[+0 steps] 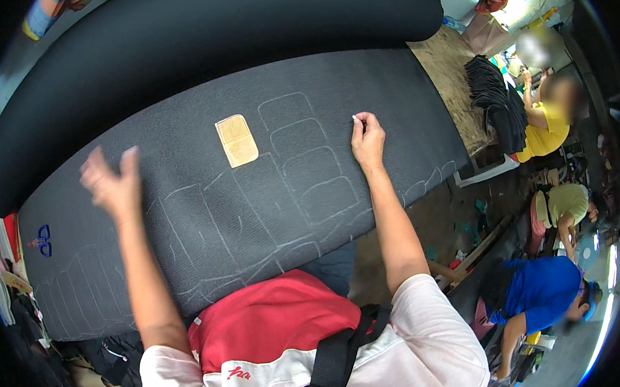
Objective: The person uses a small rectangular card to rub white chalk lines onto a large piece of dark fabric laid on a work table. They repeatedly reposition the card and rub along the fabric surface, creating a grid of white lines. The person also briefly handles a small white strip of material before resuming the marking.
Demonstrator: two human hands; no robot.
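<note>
Head view, R hand (369, 139): thumb & fingertips pinched narrow on a small white piece (355, 120), over R part of dark cloth (179, 141)
L hand (114, 183): fingers & thumb spread wide, motion-blurred, over L part of cloth; contact can't be told
Tan template (237, 140): flat, rounded corners, lying on cloth btwn the hands, apart from both
Pale outlines (296, 121): column of rounded shapes btwn template & R hand; more along near edge & at L end
Scissors (42, 242): blue handles, on cloth nr L end
Dark roll (222, 32): thick, along far side of cloth
Wooden table (448, 71): beyond R end of cloth, dark stacked pieces (494, 97) on it
Co-workers: yellow top (549, 130) by stacked pieces; pale green top (567, 202) & blue top (543, 289) bent over, far R
</note>
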